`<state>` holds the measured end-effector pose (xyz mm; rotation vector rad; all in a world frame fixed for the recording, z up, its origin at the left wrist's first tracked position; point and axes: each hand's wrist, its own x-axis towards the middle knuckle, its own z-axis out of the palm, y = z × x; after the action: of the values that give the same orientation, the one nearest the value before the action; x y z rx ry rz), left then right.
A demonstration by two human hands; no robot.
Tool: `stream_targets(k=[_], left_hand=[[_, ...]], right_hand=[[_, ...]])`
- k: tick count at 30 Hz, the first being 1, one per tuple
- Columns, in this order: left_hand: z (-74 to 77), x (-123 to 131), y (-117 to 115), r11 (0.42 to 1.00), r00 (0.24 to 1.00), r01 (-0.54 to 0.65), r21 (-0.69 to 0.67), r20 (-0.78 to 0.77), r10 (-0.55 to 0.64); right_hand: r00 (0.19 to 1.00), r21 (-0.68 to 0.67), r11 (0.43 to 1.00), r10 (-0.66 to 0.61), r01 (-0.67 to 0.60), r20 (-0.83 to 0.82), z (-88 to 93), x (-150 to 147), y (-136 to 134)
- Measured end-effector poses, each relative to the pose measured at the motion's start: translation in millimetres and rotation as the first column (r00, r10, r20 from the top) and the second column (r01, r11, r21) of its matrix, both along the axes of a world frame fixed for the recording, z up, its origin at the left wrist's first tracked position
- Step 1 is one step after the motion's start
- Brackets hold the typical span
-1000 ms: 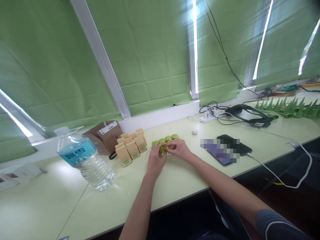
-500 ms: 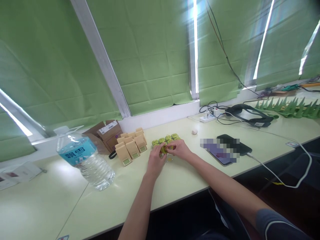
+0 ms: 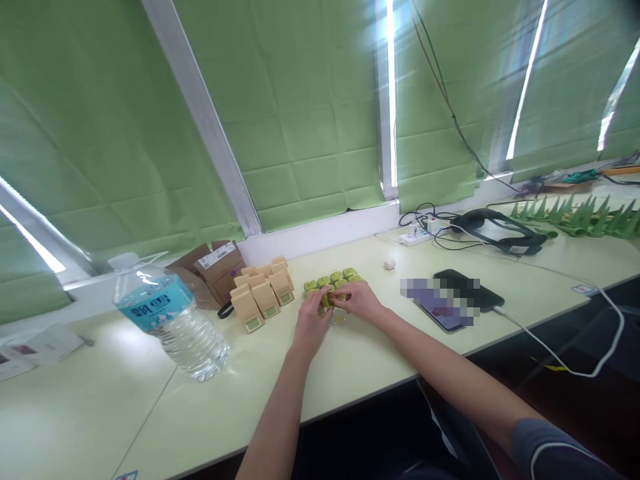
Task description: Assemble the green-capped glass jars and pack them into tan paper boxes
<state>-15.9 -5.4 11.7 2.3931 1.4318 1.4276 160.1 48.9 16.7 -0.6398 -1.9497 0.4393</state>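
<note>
Both hands meet over the table in front of a cluster of small green boxes [image 3: 337, 275]. My left hand [image 3: 311, 319] has its fingers closed around one small green box [image 3: 327, 299], which is partly covered by the fingertips. From the other side, my right hand [image 3: 363, 300] pinches at the same box with thumb and forefinger. The other green boxes stand close together in rows just behind the hands, the nearer ones partly hidden. A small clear item [image 3: 340, 319] with a yellowish spot lies on the table below the fingers; its kind is unclear.
Several tan paper bags [image 3: 261, 300] stand to the left, before an open cardboard box [image 3: 217, 273]. A large water bottle [image 3: 173, 320] is nearer. On the right are a phone [image 3: 440, 310], a dark device with a white cable [image 3: 470, 288], a power strip [image 3: 415, 235] and a black headset [image 3: 500, 230].
Almost nothing differs. Both hands stay at the same small green box, with only a very slight shift of the fingers.
</note>
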Motion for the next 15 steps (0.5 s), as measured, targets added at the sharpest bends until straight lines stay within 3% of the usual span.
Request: stream_targets(k=[15], left_hand=[[-0.2,-3.6,1.0,0.998,1.0,-0.014,0.061,0.008,0.013]], right_hand=[[0.999,0.007,1.0,-0.005,0.004,0.053,3.0,-0.7,-3.7]])
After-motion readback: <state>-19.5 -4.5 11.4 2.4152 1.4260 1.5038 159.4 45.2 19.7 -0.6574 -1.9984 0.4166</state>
